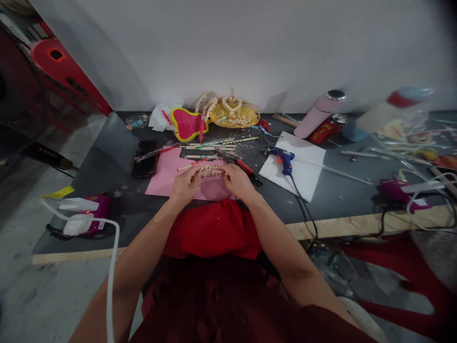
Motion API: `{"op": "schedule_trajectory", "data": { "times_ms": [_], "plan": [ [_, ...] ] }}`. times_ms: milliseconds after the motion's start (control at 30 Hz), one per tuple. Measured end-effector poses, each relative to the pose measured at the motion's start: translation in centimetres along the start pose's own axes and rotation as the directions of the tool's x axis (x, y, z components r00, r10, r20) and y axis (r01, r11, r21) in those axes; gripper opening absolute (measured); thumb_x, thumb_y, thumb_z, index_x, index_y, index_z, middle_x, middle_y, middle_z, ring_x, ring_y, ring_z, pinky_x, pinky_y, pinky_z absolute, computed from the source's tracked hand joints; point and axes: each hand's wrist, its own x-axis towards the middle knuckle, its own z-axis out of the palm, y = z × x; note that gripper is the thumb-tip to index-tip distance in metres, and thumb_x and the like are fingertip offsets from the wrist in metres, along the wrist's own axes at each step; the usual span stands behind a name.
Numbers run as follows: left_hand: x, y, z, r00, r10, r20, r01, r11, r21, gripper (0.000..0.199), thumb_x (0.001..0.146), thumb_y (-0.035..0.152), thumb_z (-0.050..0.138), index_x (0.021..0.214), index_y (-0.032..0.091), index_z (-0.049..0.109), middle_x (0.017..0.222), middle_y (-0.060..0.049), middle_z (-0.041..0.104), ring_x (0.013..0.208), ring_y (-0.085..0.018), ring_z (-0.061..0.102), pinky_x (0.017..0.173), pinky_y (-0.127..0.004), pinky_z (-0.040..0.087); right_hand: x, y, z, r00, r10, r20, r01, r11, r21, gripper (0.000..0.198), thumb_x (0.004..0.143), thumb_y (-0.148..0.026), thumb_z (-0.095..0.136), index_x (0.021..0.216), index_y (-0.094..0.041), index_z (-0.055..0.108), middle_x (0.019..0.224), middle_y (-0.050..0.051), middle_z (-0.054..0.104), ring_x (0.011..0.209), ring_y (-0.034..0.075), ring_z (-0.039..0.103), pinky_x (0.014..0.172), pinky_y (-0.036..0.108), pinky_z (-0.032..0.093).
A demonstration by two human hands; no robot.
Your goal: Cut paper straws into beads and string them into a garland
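Observation:
Between my two hands is a small pale piece made up of many little bits [211,170], too small to name exactly. My left hand [186,184] is closed at its left end, with thumb and fingers pinched. At the right end, my right hand [236,180] pinches it the same way. Beneath them lies a pink sheet [162,178]. Pliers with red handles [244,166] rest just beyond my right hand. Thin pale sticks [210,146] and small scraps are scattered behind the piece. A red cloth [214,228] lies below my wrists.
A glue gun [285,159] rests on a white sheet [310,178], its cord hanging over the table edge. A phone [145,159] lies left. Behind stand a yellow basket [235,119], a pink flask [319,114] and a red can [329,128]. A white cable [113,267] crosses my left arm.

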Motion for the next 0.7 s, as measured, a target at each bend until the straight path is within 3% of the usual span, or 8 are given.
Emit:
{"op": "schedule_trajectory", "data": {
  "times_ms": [233, 500, 700],
  "plan": [
    [-0.1, 0.4, -0.1, 1.0, -0.028, 0.013, 0.029, 0.998, -0.047, 0.022, 0.091, 0.034, 0.048, 0.106, 0.02, 0.058, 0.084, -0.004, 0.073, 0.054, -0.01, 0.058, 0.056, -0.022, 0.044, 0.0, 0.1, -0.4, 0.999, 0.025, -0.034, -0.026, 0.999, -0.034, 0.034, 0.089, -0.011, 0.039, 0.114, -0.015, 0.062, 0.108, 0.01, 0.062, 0.103, 0.019, 0.056, 0.094, 0.031, 0.044],
    [-0.1, 0.3, -0.1, 1.0, -0.016, 0.022, 0.017, 1.0, -0.016, 0.018, 0.091, 0.034, 0.049, 0.099, 0.02, 0.059, 0.085, -0.004, 0.073, 0.058, -0.011, 0.06, 0.059, -0.021, 0.045, -0.3, -0.4, 0.6, 0.995, 0.016, 0.102, 0.009, 0.971, -0.238, 0.044, 0.085, -0.006, 0.041, 0.122, -0.022, 0.06, 0.117, 0.008, 0.059, 0.109, 0.02, 0.053, 0.095, 0.03, 0.043],
    [-0.1, -0.2, 0.0, 1.0, -0.005, 0.004, 0.005, 1.0, 0.009, 0.018, 0.09, 0.034, 0.049, 0.097, 0.02, 0.06, 0.086, -0.003, 0.071, 0.06, -0.011, 0.06, 0.059, -0.021, 0.045, -0.3, -0.6, 0.4, 0.995, 0.05, 0.087, -0.032, 0.98, -0.198, 0.036, 0.087, -0.008, 0.041, 0.114, -0.019, 0.063, 0.115, 0.009, 0.06, 0.108, 0.019, 0.054, 0.094, 0.029, 0.044]
  ]
}}
